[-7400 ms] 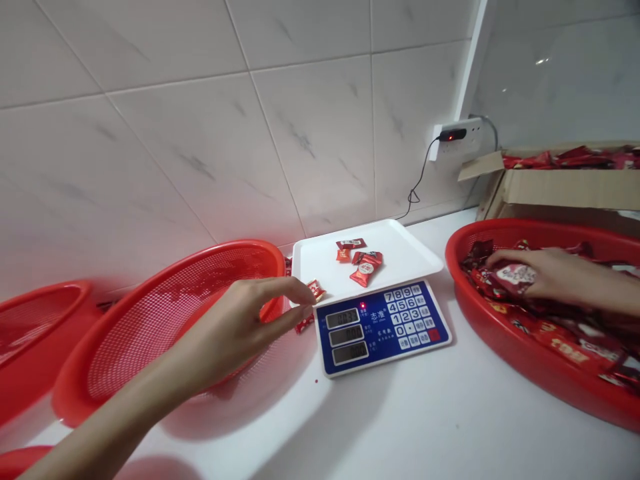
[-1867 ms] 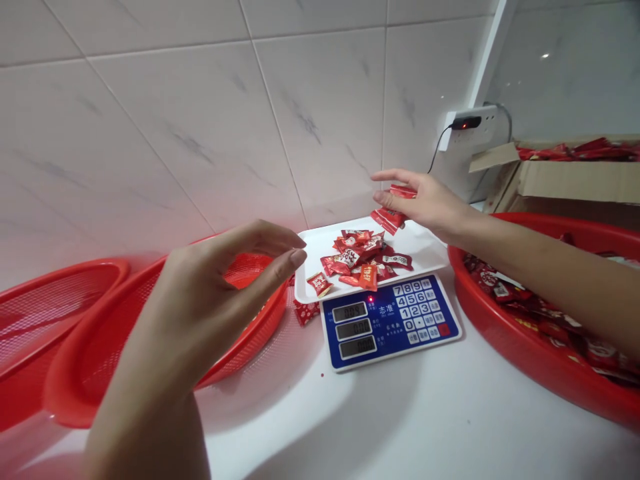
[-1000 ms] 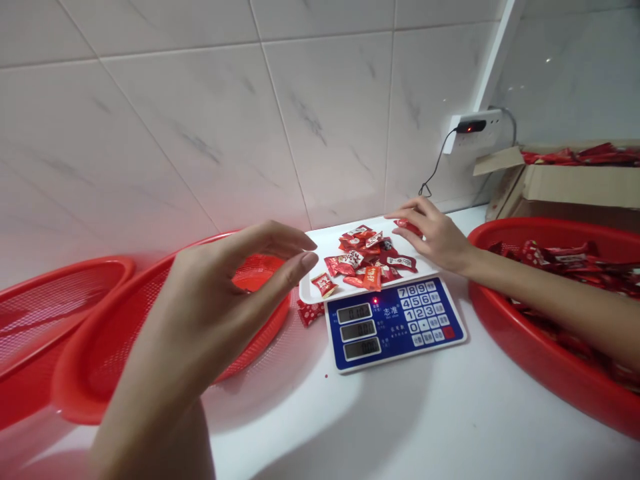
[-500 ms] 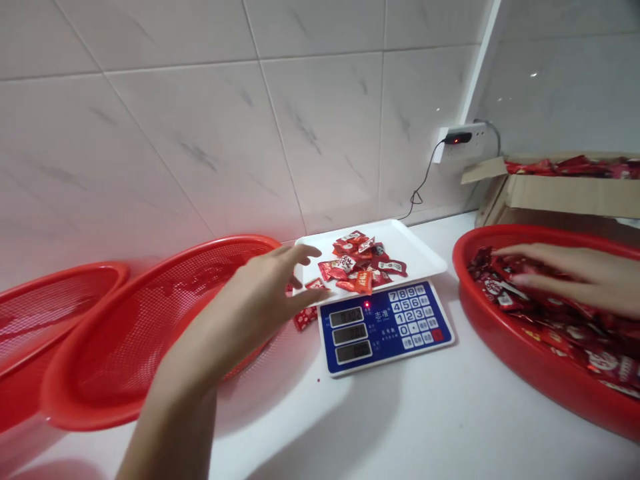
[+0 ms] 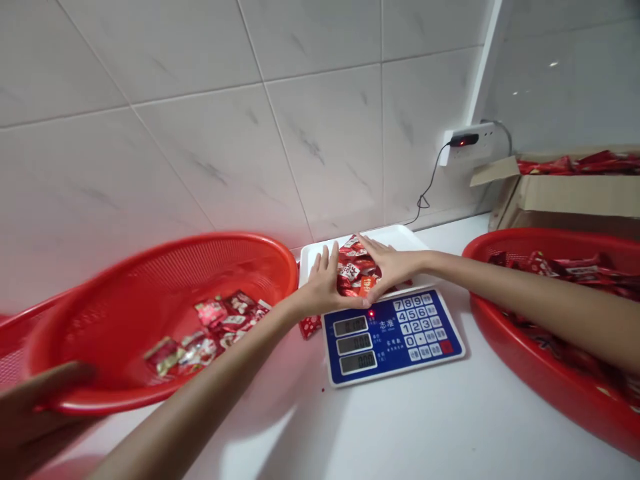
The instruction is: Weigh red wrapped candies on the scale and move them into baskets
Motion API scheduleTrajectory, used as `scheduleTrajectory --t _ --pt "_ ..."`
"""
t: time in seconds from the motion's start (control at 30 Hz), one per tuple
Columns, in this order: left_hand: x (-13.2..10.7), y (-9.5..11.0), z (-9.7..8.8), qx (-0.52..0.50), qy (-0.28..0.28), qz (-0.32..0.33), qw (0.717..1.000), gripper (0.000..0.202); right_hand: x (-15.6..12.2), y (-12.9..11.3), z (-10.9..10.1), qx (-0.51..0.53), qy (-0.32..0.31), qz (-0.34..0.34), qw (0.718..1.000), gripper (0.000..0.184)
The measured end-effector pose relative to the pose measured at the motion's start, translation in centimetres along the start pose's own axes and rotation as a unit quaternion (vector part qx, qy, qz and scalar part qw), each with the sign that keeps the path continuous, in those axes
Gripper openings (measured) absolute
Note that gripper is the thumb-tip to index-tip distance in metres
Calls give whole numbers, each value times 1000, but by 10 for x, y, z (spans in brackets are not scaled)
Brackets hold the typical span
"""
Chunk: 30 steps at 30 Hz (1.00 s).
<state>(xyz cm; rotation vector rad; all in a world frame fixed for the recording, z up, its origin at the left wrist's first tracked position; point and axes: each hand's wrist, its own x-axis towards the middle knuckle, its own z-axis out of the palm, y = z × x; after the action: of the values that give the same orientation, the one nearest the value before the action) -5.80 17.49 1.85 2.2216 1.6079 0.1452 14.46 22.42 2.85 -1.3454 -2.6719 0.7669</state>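
A heap of red wrapped candies (image 5: pixel 356 270) lies on the white tray (image 5: pixel 407 239) of a blue-faced digital scale (image 5: pixel 393 340). My left hand (image 5: pixel 327 283) presses against the heap's near left side with its fingers spread. My right hand (image 5: pixel 387 263) lies against the heap from the right, fingertips almost meeting my left hand. Together they hide much of the pile. Neither hand lifts anything clear of the tray. One wrapped candy (image 5: pixel 310 327) lies on the counter beside the scale.
Another person's hand (image 5: pixel 35 413) tilts a red mesh basket (image 5: pixel 225 250) holding several candies (image 5: pixel 205 340) at the left. A red basin (image 5: pixel 545 243) full of candies sits at the right, below a cardboard carton (image 5: pixel 575 197) and a wall socket (image 5: pixel 465 143).
My right hand has moved from the right basin to the tray. My left hand has closed in on the heap. Another person's hand now holds the red basket, tilted, with candies in it.
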Motion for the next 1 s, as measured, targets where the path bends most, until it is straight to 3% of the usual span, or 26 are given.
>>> scheduleTrajectory --t 0.17,0.33,0.47,0.57,0.63,0.73,0.83,0.93,1.0 --pt "26 -6 -5 -43 -7 52 998 151 4 12 -8 0 -38 -15 999 154" --pt "52 -7 -20 -54 -53 103 992 160 -14 7 -17 78 -5 -22 997 151" --pt "47 -9 -40 -68 -71 136 986 154 -39 7 -21 13 37 61 997 151" --pt "50 -13 -44 -79 -58 149 984 155 -49 11 -17 -49 38 127 990 152" --pt "61 -14 -38 -88 -35 145 985 144 -47 15 -11 -57 33 121 990 151" --pt "83 -11 -25 -100 0 124 987 112 -37 20 -2 -22 25 79 996 149" --pt "95 -4 -22 -103 -19 145 984 95 -28 24 4 20 33 42 998 149" --pt "84 -2 -29 -101 -69 193 973 84 -22 25 5 36 48 25 998 148" --pt "68 -5 -34 -88 -87 202 971 87 -19 25 3 30 46 13 998 145"
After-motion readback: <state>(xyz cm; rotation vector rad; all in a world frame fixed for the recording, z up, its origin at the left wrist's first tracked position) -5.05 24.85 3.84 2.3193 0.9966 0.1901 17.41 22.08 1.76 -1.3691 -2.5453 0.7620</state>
